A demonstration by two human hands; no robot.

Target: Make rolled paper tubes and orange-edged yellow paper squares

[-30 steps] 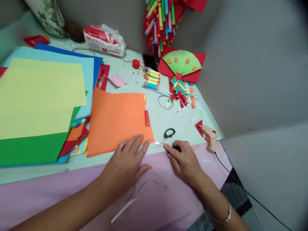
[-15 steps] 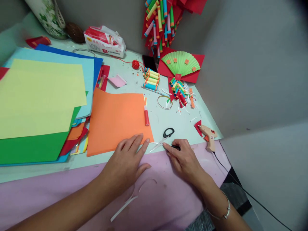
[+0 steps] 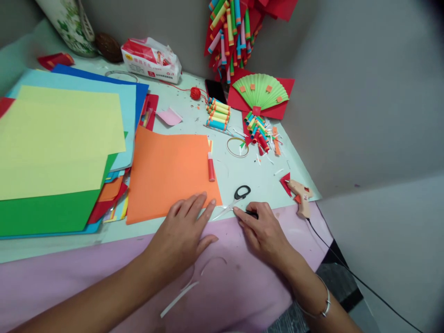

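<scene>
Left hand (image 3: 183,226): flat, grasping nothing, on rectangular orange paper (image 3: 173,171); best kept clear of open black-handled metal scissors (image 3: 236,202). Right hand (image 3: 262,229): at their lower handle, grip unclear.

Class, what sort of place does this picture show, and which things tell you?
Probably a paper-craft worktable: scissors lie at the right hand, a glue gun rests near the right edge, and coloured sheets are stacked on the left.

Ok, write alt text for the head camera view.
A left hand rests on orange paper; the right hand touches black-handled scissors. Coloured paper sheets lie at left, a green pleated fan and glue gun at right.
</scene>
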